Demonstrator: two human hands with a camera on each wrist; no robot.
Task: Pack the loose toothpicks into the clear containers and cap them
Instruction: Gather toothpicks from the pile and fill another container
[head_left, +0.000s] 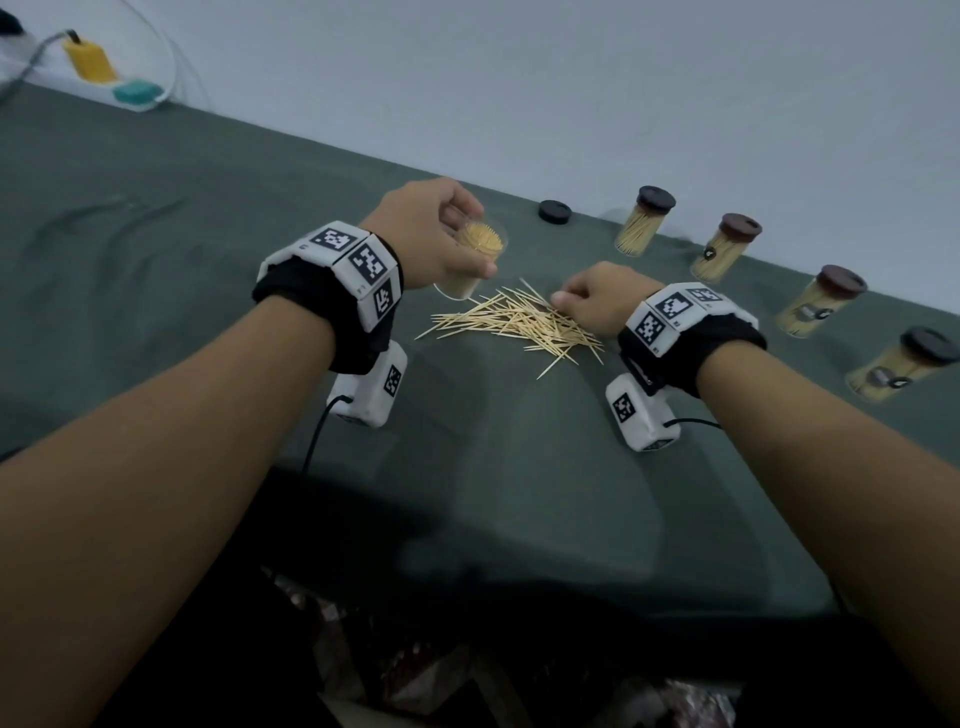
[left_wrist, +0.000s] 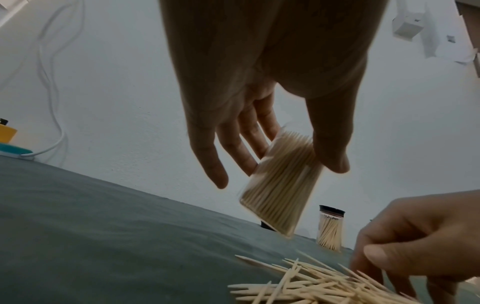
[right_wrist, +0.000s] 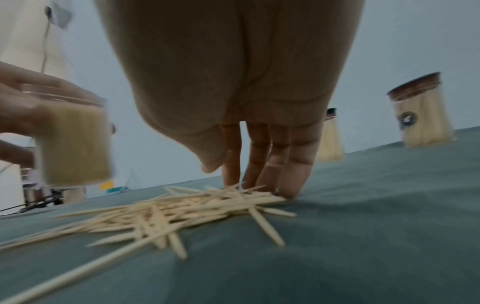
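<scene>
My left hand (head_left: 426, 234) grips an uncapped clear container (head_left: 475, 254) packed full of toothpicks and holds it tilted above the green cloth; thumb and fingers wrap its upper part (left_wrist: 280, 189). Just right of it lies a loose pile of toothpicks (head_left: 519, 322). My right hand (head_left: 592, 301) reaches down onto the pile's right side, its straight fingertips (right_wrist: 288, 191) touching the toothpicks (right_wrist: 168, 214) and the thumb held slightly apart. A loose black cap (head_left: 555, 211) lies on the cloth behind the container.
Several capped containers full of toothpicks stand along the table's far right edge, the nearest one (head_left: 644, 221) by the cap, another (head_left: 727, 249) beside it. A yellow block (head_left: 91, 60) and a teal item (head_left: 136, 92) with cables sit at the far left by the wall.
</scene>
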